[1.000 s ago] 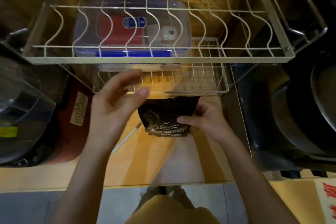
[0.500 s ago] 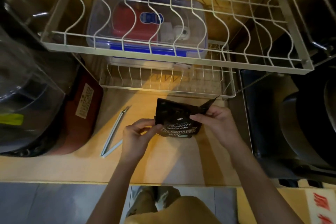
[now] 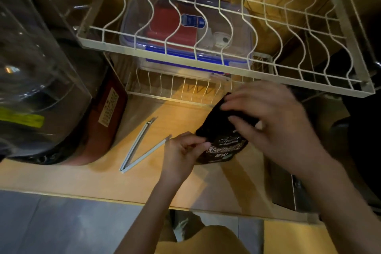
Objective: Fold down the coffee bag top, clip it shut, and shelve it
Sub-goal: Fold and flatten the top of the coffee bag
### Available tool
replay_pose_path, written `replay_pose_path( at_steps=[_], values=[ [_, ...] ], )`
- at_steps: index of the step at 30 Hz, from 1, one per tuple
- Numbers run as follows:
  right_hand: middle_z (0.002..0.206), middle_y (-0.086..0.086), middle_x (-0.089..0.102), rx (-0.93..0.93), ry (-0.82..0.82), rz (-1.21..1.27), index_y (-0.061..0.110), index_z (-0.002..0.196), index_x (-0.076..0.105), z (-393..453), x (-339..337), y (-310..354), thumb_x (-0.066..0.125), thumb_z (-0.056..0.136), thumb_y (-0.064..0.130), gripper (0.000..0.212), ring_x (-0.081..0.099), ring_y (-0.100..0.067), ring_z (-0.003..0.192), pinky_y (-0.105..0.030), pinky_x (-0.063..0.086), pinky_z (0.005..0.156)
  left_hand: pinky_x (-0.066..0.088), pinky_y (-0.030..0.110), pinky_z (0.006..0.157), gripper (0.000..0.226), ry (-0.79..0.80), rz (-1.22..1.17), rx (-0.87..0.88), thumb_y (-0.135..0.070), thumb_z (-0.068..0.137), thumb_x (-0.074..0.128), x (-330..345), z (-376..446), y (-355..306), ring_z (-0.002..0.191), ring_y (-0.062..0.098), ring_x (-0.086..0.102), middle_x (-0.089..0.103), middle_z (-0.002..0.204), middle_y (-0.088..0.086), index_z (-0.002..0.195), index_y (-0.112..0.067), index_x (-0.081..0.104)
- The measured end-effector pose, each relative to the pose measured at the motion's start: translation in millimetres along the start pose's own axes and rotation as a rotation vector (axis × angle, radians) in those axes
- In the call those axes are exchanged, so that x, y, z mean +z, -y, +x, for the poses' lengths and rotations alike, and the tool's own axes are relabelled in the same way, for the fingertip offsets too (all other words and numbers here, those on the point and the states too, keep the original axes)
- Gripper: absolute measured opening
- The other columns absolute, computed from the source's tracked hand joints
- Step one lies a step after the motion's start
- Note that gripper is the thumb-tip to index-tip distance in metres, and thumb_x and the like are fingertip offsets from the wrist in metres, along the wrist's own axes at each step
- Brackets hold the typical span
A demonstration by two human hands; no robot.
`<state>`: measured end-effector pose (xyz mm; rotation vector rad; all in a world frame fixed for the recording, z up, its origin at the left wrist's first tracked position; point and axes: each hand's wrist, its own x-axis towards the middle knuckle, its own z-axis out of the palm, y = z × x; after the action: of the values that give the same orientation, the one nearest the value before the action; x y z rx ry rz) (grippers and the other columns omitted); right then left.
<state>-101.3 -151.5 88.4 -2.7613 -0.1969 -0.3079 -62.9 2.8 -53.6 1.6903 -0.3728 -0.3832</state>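
Observation:
A small black coffee bag (image 3: 223, 146) with white lettering stands on the wooden counter (image 3: 86, 179). My left hand (image 3: 181, 152) pinches the bag's left edge between thumb and fingers. My right hand (image 3: 274, 123) lies over the bag's top and right side, fingers pressing the top down, and it hides much of the bag. A long white bag clip (image 3: 142, 146) lies open in a V on the counter, just left of my left hand and apart from the bag.
A white wire dish rack (image 3: 226, 68) hangs above the counter, with a clear blue-rimmed storage box (image 3: 185, 31) behind its wires and a lower wire shelf (image 3: 169, 97) beneath. A clear jug (image 3: 31, 68) and a red box (image 3: 103, 121) stand at the left. Dark cookware sits at the right.
My right hand has moved up over the bag's top and pressed it down. The bag now tilts left. My left hand keeps its pinch on the left edge. The view has shifted right.

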Motion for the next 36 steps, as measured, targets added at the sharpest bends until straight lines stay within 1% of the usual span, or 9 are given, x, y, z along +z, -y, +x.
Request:
replay_pose_path(
  at_steps=[4,7,11,16,26,29,32,34,36],
  values=[
    [0.097,-0.005,0.072,-0.375,0.174,-0.309,0.015,0.085,0.070,17,45,4,0.046,0.078,0.022,0.026,0.056,-0.023,0.108,-0.038,0.025,0.099,0.046,0.022,0.060,0.023,0.062,0.060,0.096,-0.032,0.070,0.063,1,3,-5,0.065,0.004,0.059,0.069,0.071,0.002,0.074,-0.012,0.072],
    [0.079,0.002,0.071,-0.359,0.461,-0.477,0.019,0.071,0.069,24,55,-7,0.065,0.074,0.022,0.006,0.064,-0.021,0.092,-0.041,0.024,0.102,0.036,0.006,0.059,0.012,0.073,0.106,0.125,-0.019,0.069,0.069,0,4,-6,0.061,-0.008,0.053,0.062,0.066,-0.009,0.074,-0.008,0.072],
    [0.082,0.004,0.069,-0.352,0.645,-0.525,0.020,0.079,0.067,26,47,-9,0.055,0.084,0.029,0.015,0.057,-0.019,0.089,-0.037,0.037,0.096,0.040,0.011,0.058,0.016,-0.023,0.021,0.070,-0.023,0.069,0.068,-1,2,3,0.063,0.000,0.057,0.062,0.067,-0.010,0.079,-0.012,0.072],
    [0.093,0.003,0.068,-0.363,0.639,-0.497,0.021,0.087,0.063,23,49,-12,0.056,0.083,0.019,0.009,0.055,-0.020,0.096,-0.038,0.040,0.092,0.043,0.011,0.061,0.021,0.003,0.021,0.050,-0.009,0.066,0.075,-3,-3,10,0.069,0.002,0.058,0.062,0.074,-0.007,0.085,-0.015,0.070],
    [0.066,0.005,0.068,-0.349,0.471,-0.381,0.018,0.068,0.068,13,53,-9,0.071,0.067,0.016,0.004,0.060,-0.018,0.073,-0.033,0.039,0.082,0.040,0.008,0.061,0.018,-0.076,0.140,0.037,-0.006,0.065,0.077,-12,-7,28,0.063,-0.004,0.057,0.062,0.066,-0.014,0.074,-0.020,0.071],
    [0.071,0.004,0.069,-0.321,0.499,-0.343,0.018,0.070,0.068,13,50,-7,0.072,0.067,0.015,0.006,0.061,-0.021,0.080,-0.034,0.042,0.083,0.038,0.002,0.068,0.020,-0.012,0.105,0.024,-0.004,0.065,0.077,-15,-9,27,0.061,-0.004,0.057,0.067,0.065,-0.001,0.072,-0.021,0.069],
    [0.070,0.002,0.068,-0.377,0.451,-0.337,0.016,0.068,0.066,9,53,-4,0.054,0.075,0.013,0.015,0.062,-0.021,0.077,-0.034,0.035,0.085,0.042,0.005,0.072,0.019,0.243,-0.006,-0.110,-0.008,0.062,0.080,-30,-2,25,0.068,0.001,0.062,0.069,0.075,0.004,0.076,-0.015,0.069],
    [0.070,-0.003,0.069,-0.359,0.425,-0.296,0.012,0.069,0.068,4,49,-5,0.063,0.072,0.005,0.010,0.063,-0.025,0.077,-0.037,0.031,0.086,0.049,0.021,0.076,0.043,0.395,-0.073,-0.187,-0.025,0.055,0.083,-43,5,24,0.089,0.008,0.062,0.067,0.098,0.004,0.095,-0.020,0.066],
    [0.073,-0.005,0.071,-0.338,0.431,-0.268,0.012,0.074,0.070,-1,39,-6,0.071,0.069,0.006,0.008,0.062,-0.028,0.080,-0.037,0.029,0.086,0.041,0.020,0.087,0.081,0.484,0.010,-0.200,-0.039,0.048,0.081,-48,10,24,0.113,0.005,0.046,0.050,0.126,-0.003,0.122,-0.029,0.048]
  ],
)
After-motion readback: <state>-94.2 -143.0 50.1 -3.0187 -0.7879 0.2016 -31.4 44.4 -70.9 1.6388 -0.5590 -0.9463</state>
